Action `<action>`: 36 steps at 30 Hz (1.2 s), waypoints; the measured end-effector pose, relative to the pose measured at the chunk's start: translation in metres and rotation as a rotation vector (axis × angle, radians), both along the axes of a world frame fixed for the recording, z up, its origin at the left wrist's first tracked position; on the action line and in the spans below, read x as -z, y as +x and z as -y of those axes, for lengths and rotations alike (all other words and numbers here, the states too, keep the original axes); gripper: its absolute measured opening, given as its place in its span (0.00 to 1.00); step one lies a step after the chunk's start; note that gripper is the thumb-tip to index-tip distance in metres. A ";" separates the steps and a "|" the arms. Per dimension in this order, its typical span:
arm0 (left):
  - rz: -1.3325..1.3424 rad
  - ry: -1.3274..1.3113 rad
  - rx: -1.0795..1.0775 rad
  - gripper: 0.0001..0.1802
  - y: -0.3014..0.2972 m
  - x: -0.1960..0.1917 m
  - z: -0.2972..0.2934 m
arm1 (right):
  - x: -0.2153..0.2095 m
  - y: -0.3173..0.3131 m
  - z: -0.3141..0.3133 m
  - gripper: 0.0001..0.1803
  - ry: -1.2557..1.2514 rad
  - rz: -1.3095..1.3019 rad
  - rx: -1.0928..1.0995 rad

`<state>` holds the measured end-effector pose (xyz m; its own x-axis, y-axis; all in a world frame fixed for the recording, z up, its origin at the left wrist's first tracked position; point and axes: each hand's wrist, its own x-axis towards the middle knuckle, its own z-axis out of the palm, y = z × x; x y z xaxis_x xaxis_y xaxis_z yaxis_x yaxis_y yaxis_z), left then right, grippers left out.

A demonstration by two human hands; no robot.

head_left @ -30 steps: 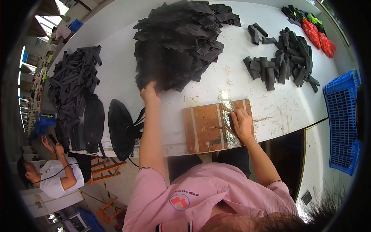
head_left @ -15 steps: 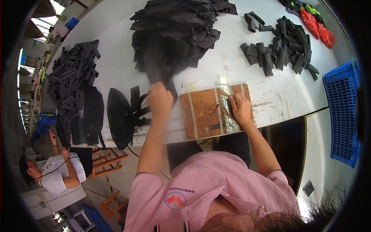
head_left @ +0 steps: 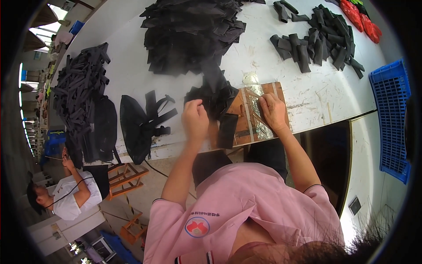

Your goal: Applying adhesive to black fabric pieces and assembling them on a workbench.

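My left hand (head_left: 195,121) is closed, at the left edge of a loose clump of black fabric pieces (head_left: 218,94). Its fingers seem to grip that edge, though the fingertips are hidden. The clump lies partly over a wooden board (head_left: 243,126) at the table's near edge, and one flat black piece (head_left: 227,131) hangs toward me. My right hand (head_left: 273,112) rests on the board's right part with bent, closed fingers. By its fingertips runs a shiny taped strip (head_left: 263,130) with a thin brown rod-like thing; what the fingers hold cannot be made out.
A large black fabric stack (head_left: 189,39) lies ahead on the white table (head_left: 127,61). Black strips (head_left: 81,83) and a strapped black item (head_left: 134,127) are on the left. Rolled black pieces (head_left: 329,39) lie far right, near a blue crate (head_left: 389,119). A person (head_left: 72,193) sits at left.
My left hand has come back from the big stack, toward me and slightly right. A clump of black pieces now covers the board's left part. My right hand has stayed on the board.
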<state>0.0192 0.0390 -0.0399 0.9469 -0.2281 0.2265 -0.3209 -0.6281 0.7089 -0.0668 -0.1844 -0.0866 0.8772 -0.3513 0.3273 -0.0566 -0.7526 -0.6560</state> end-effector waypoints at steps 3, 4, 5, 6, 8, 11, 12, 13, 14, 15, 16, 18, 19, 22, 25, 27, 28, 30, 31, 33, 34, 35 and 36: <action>0.012 0.032 -0.086 0.12 0.032 0.001 0.023 | 0.002 -0.002 -0.001 0.07 -0.015 0.038 0.008; -0.019 0.072 -0.167 0.13 0.044 0.003 0.032 | 0.001 -0.002 -0.002 0.07 -0.009 0.041 0.012; -0.016 0.062 -0.168 0.13 0.057 0.007 0.040 | -0.001 -0.002 -0.003 0.07 -0.006 0.046 0.015; -0.027 0.160 -0.224 0.12 0.070 0.016 0.046 | -0.001 -0.002 -0.004 0.07 -0.015 0.051 0.011; -0.038 0.250 -0.281 0.11 0.085 0.030 0.051 | 0.000 -0.002 -0.007 0.07 0.001 0.033 -0.006; 0.003 -0.109 -0.230 0.09 0.101 0.054 0.035 | -0.001 -0.002 -0.006 0.07 0.004 0.026 -0.020; -0.079 -0.212 -0.223 0.09 0.092 0.030 0.037 | 0.001 -0.004 -0.005 0.07 0.015 0.014 -0.019; -0.124 -0.376 -0.198 0.11 0.087 0.022 0.033 | 0.001 -0.005 -0.004 0.08 0.040 0.008 -0.008; -0.164 -0.542 -0.179 0.13 0.081 0.014 0.024 | 0.001 -0.006 -0.003 0.08 0.042 0.008 -0.008; -0.259 -0.603 -0.150 0.12 0.074 0.002 0.017 | 0.002 -0.006 -0.001 0.08 0.072 0.001 0.004; -0.355 -0.664 -0.121 0.11 0.064 -0.010 0.011 | 0.002 -0.007 0.000 0.08 0.103 -0.008 0.017; -0.511 -0.672 -0.125 0.10 0.039 -0.038 0.005 | 0.000 -0.012 -0.006 0.11 0.143 0.052 0.038; -0.559 -0.605 -0.019 0.10 0.029 -0.046 0.000 | -0.009 -0.018 -0.014 0.12 0.334 -0.005 0.059; -0.586 -0.560 0.214 0.09 -0.006 -0.050 -0.008 | -0.060 -0.048 -0.055 0.17 0.799 -0.145 -0.095; -0.702 -0.438 0.345 0.10 -0.032 -0.064 0.002 | -0.078 -0.061 -0.081 0.19 1.481 -0.294 -0.367; -0.777 -0.453 0.399 0.08 -0.045 -0.060 0.009 | -0.077 -0.061 -0.086 0.17 1.676 -0.342 -0.412; -0.819 -0.489 0.431 0.06 -0.052 -0.061 0.012 | -0.079 -0.061 -0.089 0.14 1.766 -0.342 -0.310; -0.840 -0.688 0.321 0.07 -0.064 -0.057 0.017 | -0.083 -0.059 -0.088 0.12 1.848 -0.329 -0.216; -0.856 -0.883 0.202 0.09 -0.071 -0.055 0.016 | -0.089 -0.060 -0.087 0.10 1.896 -0.273 -0.128; -0.830 -0.919 0.227 0.11 -0.086 -0.050 0.006 | -0.089 -0.063 -0.083 0.09 1.972 -0.164 -0.070; -0.808 -0.953 0.240 0.14 -0.094 -0.050 0.002 | -0.090 -0.063 -0.082 0.09 1.967 -0.153 -0.074; -0.788 -0.945 0.216 0.13 -0.103 -0.052 0.002 | -0.091 -0.063 -0.081 0.10 1.933 -0.131 -0.072; -0.783 -0.947 0.219 0.13 -0.108 -0.053 0.002 | -0.091 -0.063 -0.081 0.11 1.900 -0.110 -0.071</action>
<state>-0.0885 0.0373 0.0129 0.8640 -0.4532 -0.2194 0.3582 0.2468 0.9004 -0.1298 -0.1035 0.0045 0.8910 -0.0960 -0.4438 -0.1558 0.8534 -0.4974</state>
